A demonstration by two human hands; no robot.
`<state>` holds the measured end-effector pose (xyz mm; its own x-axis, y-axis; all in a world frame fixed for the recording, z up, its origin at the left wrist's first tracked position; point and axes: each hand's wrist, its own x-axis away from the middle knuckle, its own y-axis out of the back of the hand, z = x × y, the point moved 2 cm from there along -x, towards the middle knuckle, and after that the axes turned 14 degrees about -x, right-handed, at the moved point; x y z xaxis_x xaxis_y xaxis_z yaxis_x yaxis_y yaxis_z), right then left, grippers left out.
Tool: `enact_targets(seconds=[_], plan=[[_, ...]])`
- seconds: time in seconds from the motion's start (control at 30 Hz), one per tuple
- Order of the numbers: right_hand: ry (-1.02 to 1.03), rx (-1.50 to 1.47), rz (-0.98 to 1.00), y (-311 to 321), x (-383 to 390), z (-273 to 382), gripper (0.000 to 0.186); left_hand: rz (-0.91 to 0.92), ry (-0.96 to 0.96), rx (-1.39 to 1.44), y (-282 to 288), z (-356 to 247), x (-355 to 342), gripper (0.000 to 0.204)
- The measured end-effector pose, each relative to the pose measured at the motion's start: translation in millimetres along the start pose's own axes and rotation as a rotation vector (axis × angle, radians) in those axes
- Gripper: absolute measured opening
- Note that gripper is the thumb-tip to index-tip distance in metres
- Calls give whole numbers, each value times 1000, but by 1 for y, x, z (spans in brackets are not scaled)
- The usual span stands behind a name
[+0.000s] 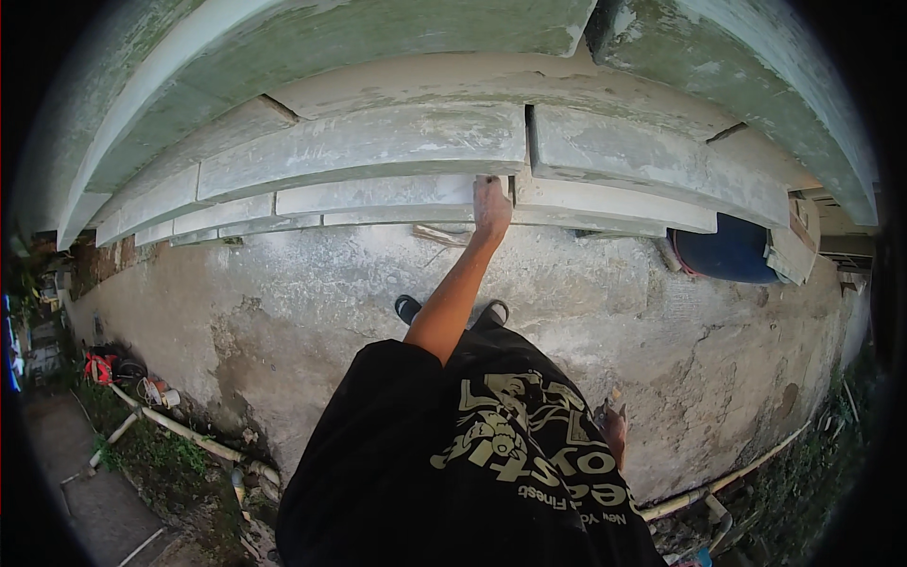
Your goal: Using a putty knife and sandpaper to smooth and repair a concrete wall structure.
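My left hand (491,206) reaches forward to the lower pale slab (397,197), close to the gap between two slab ends. Its fingers are curled in against the slab's face. What they hold, if anything, is hidden by the hand. Above it runs a grey-green slab (368,142) with a smeared, whitish surface. My right hand (614,433) hangs low beside my black printed shirt, away from the slabs. It is partly hidden by the shirt, and its fingers are too unclear to read.
More long slabs (378,42) rise in steps above. A dark blue rounded container (723,250) stands at the right beside a cardboard piece (794,241). Wood scraps (439,234) lie under the slabs. Pipes (189,435) and plants edge the rough concrete floor (312,283) behind me.
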<state>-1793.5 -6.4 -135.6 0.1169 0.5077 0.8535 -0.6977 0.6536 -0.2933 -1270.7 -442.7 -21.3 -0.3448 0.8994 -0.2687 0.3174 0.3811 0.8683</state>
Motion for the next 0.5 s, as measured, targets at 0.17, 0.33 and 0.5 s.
enact_targets(seconds=[0.17,0.33,0.5], plan=[[-186,-116,-112,-19,16,9,81,-4,187,38,57,65,5,28],[-157,-173,-98,-19,9,12,89,173,198,-224,38,51,27,32],[-6,26,-55,-41,16,12,88,186,84,-180,14,8,17,33]])
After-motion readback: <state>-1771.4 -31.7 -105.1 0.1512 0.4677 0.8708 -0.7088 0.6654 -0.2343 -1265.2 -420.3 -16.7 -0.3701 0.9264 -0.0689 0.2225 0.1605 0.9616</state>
